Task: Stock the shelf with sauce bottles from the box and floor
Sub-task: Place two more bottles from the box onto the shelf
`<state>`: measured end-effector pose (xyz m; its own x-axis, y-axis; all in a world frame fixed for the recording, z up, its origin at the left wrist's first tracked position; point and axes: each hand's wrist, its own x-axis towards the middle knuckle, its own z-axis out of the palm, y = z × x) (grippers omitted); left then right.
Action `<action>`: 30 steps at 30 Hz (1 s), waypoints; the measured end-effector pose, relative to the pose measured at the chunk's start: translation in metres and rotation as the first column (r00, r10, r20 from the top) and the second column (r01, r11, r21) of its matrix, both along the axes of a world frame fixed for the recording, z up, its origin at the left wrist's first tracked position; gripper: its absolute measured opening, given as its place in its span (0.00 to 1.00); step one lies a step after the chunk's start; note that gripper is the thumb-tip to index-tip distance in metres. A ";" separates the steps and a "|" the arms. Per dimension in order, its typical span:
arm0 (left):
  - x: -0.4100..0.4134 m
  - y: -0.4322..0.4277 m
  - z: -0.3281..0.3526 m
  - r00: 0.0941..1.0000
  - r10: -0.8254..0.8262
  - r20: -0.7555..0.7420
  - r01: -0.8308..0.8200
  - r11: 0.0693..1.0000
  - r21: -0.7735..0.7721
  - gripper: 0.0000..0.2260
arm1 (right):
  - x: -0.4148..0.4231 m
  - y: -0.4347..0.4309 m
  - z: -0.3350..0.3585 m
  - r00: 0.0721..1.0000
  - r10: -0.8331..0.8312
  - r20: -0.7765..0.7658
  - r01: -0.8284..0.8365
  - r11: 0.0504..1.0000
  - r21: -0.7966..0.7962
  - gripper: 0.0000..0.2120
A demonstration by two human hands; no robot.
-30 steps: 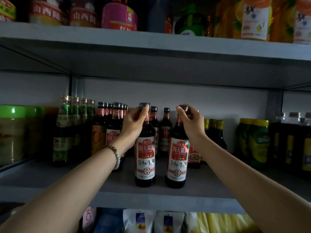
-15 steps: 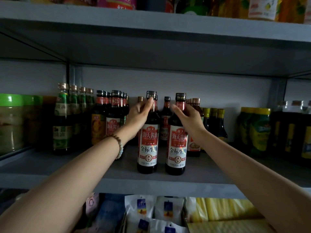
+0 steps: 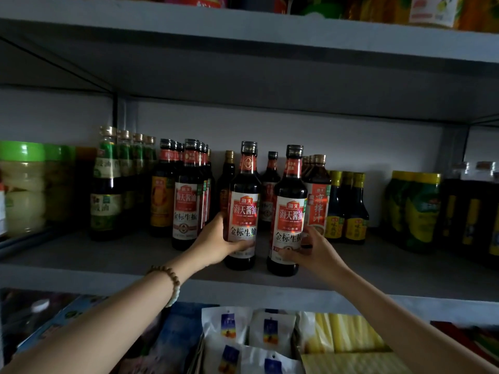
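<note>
Shelf (image 3: pixel 113 255), grey, middle tier: 2 dark sauce bottles with red-and-white labels stood upright near the front edge, side by side with a narrow gap between them.

Left sauce bottle (image 3: pixel 244 201): base on the shelf board; left hand (image 3: pixel 216 242) wrapped around its lower label, thumb across the front, fingers closed behind the glass. A beaded bracelet (image 3: pixel 170 282) sat on that wrist.

Right sauce bottle (image 3: pixel 290 209): also standing on the board, slightly nearer the edge; right hand (image 3: pixel 310 252) cupped the lower body from the right side, fingers curled onto the bottom of the label, grip closed on the bottle.

Behind and to the left: a row of matching red-label bottles (image 3: pixel 189 195), then green-label bottles (image 3: pixel 106 184) and green-lidded jars (image 3: pixel 23 184).

To the right: a tall orange-label bottle (image 3: pixel 318 201) just beside the right sauce bottle, then small yellow-capped bottles (image 3: pixel 348 206).

Tier below: white pouches (image 3: pixel 229 327) and yellow packets (image 3: pixel 343 336).
</note>
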<state>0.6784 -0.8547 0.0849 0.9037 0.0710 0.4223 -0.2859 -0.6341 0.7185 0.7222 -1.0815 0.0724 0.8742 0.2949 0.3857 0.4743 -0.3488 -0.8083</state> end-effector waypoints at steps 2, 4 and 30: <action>0.008 -0.002 0.002 1.000 0.013 -0.001 -0.013 1.000 -0.020 0.35 | 0.005 0.001 0.000 1.000 0.007 0.002 -0.007 1.000 0.003 0.30; 0.021 -0.003 0.003 1.000 0.023 -0.019 -0.024 0.998 -0.050 0.34 | 0.013 0.002 0.000 1.000 -0.002 0.013 0.003 1.000 -0.029 0.28; 0.099 0.003 0.007 0.992 -0.109 -0.057 0.108 0.994 -0.014 0.32 | 0.152 0.050 0.008 0.996 -0.077 -0.051 0.072 0.991 -0.110 0.30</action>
